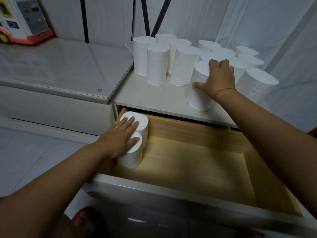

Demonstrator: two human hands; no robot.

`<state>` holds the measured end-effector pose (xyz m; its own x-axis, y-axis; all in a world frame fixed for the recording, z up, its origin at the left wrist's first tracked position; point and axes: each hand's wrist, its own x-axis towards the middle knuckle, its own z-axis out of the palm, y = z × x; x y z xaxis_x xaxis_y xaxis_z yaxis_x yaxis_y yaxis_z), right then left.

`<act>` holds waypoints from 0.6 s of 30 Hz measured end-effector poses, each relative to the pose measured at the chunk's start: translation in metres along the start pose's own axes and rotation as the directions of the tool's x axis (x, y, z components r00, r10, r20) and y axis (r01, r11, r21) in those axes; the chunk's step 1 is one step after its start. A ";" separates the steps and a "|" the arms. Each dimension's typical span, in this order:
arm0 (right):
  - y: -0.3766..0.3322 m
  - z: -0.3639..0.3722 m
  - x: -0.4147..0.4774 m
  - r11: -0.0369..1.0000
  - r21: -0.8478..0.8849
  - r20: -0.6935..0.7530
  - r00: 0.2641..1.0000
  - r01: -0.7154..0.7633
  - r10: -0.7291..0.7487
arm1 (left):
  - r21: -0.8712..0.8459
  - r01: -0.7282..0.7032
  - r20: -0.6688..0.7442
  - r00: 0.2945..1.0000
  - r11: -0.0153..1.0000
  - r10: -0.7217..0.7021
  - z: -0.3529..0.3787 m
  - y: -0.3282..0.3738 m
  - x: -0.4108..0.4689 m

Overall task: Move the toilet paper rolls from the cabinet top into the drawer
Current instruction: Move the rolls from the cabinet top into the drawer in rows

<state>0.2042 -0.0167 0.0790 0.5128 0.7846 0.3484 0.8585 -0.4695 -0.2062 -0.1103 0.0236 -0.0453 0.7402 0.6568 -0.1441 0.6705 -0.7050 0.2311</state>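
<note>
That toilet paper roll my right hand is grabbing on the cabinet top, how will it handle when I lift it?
Probably light: the right hand alone holds the roll tilted on the cabinet top. Likely soft, so a firm squeeze may dent its paper side. Being a cylinder, it could roll if laid down; on end it should stand.

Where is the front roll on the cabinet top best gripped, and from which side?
Span the curved wall of the front roll below its flat top, coming from above and the right: it stands on end, with other rolls close behind. The right hand grips it so.
</note>
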 end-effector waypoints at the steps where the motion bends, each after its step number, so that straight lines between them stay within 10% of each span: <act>1: -0.001 -0.001 -0.001 1.000 0.024 0.004 1.000 0.001 -0.001 | 0.004 0.000 0.000 1.000 1.000 0.000 0.000 0.000 0.000; 11: -0.034 -0.026 -0.066 0.951 0.247 0.074 0.975 0.185 -0.209 | 0.020 -0.011 0.003 1.000 1.000 0.011 -0.001 -0.002 0.000; 18: -0.055 -0.013 -0.146 0.836 0.422 0.357 0.784 0.350 -0.508 | 0.006 -0.012 -0.001 1.000 1.000 0.012 -0.003 -0.006 -0.003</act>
<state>0.0821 -0.1103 0.0511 -0.0340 0.9981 0.0510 0.8984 0.0529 -0.4361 -0.1169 0.0265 -0.0438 0.7485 0.6481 -0.1405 0.6615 -0.7148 0.2267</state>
